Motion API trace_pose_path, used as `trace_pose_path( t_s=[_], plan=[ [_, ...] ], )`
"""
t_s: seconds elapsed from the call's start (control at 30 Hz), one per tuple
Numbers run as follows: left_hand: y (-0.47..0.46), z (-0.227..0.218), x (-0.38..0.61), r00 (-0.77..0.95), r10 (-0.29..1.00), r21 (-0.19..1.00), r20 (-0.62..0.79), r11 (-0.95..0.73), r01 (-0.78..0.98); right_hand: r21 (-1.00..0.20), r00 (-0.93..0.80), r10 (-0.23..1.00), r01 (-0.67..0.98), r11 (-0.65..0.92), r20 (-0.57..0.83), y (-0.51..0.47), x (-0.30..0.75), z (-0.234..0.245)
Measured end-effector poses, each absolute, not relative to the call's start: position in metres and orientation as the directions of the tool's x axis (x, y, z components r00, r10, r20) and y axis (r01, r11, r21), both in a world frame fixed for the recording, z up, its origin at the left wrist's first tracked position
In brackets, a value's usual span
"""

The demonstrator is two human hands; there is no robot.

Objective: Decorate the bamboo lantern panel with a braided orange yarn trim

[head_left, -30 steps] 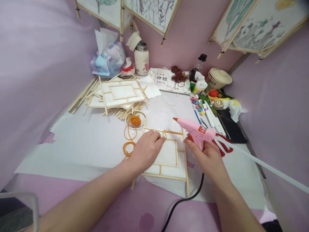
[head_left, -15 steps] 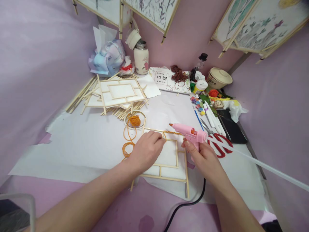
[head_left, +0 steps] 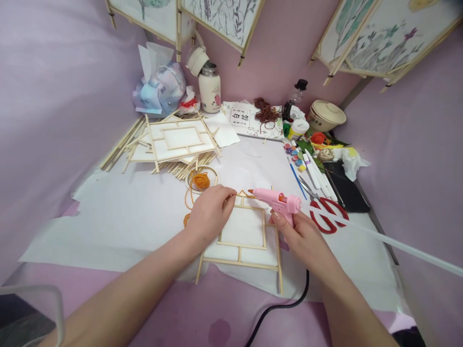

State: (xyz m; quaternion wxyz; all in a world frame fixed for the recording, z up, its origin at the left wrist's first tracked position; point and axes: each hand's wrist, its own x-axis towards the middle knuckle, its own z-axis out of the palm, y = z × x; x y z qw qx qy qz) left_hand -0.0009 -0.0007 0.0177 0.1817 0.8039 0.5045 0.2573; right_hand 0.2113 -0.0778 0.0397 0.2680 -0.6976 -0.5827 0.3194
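Note:
My right hand (head_left: 294, 231) is wrapped round the handle of a pink glue gun (head_left: 278, 201), its nozzle pointing left at the far bar of a wooden stick frame (head_left: 240, 264) backed with white paper. A long clear glue stick (head_left: 390, 242) juts out behind the gun. Fingers pinched, my left hand (head_left: 213, 209) holds orange yarn (head_left: 243, 193) over that far bar, close to the nozzle. The yarn's ball (head_left: 200, 181) lies in a round ring-shaped holder beyond my left hand. Part of the loose yarn is hidden behind that hand.
Red-handled scissors (head_left: 329, 215) and a black phone-like slab (head_left: 347, 188) lie at right. A second stick frame (head_left: 183, 135) rests on loose sticks at left. An open bottle (head_left: 210, 89) stands at the back. The gun's black cable (head_left: 278, 306) runs toward me.
My left hand has moved slightly left and up, lifting the yarn off the far bar. The glue gun has shifted a little left and down, its tip now near the yarn.

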Motion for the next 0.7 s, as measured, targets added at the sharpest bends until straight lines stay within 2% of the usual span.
trace_pose_path(
  t_s=[0.23,0.7],
  plan=[
    [0.019,0.029,0.001,0.34,0.933,0.487,0.12,-0.353,0.799,-0.738,0.113,0.983,0.65,-0.182,-0.143,-0.08,0.208,0.044],
    [0.024,0.007,0.003,0.359,0.891,0.464,0.277,-0.451,0.762,-0.686,0.094,0.985,0.708,-0.167,-0.143,-0.078,0.197,0.039]
  ],
)
